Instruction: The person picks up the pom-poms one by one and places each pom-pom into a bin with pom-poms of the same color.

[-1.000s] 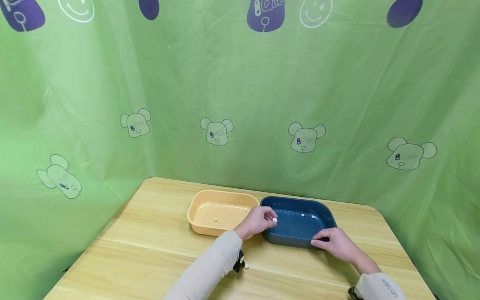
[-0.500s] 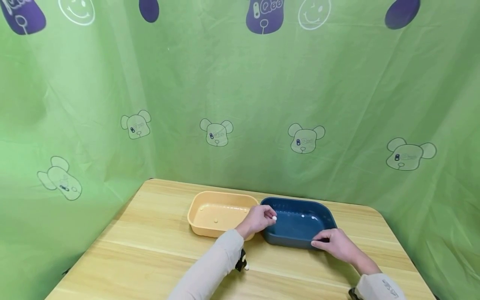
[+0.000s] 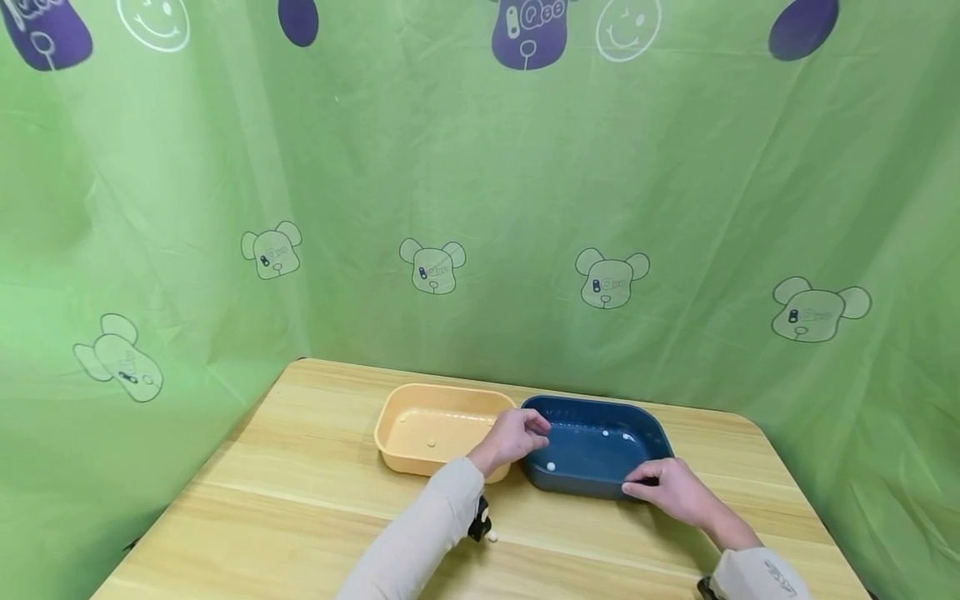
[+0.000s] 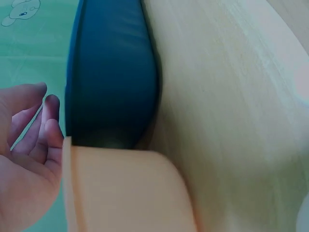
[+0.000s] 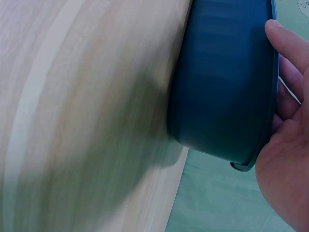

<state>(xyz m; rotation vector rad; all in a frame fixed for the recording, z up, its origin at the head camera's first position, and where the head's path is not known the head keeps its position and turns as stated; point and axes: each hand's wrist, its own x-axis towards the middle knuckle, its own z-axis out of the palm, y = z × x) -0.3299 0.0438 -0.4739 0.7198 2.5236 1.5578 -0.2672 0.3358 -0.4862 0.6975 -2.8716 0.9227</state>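
My left hand [image 3: 512,438] hovers over the left end of a dark blue plastic bin [image 3: 581,467], its fingers relaxed and apart. Beneath it, a small white ball [image 3: 551,467] sits inside the bin near the front wall. Two more white balls [image 3: 606,433] lie toward the back right of the same bin. My right hand [image 3: 672,489] pinches the bin's front right rim, thumb outside and fingers inside, as the right wrist view also shows. Left of the blue bin stands a pale orange bin [image 3: 380,433] with several small pale balls [image 3: 431,443] in it; my left forearm partly covers its corner.
Both bins stand side by side, ends together, toward the back of a wooden table [image 3: 300,492]. A loose white ball [image 3: 492,536] lies on the table beside the left wrist's black camera [image 3: 480,521]. A green patterned curtain [image 3: 510,183] encloses the table's back and sides.
The white ball pinched in my left fingertips has been let go and now lies in the blue bin. The left fingers have loosened. My right hand keeps its hold on the rim.
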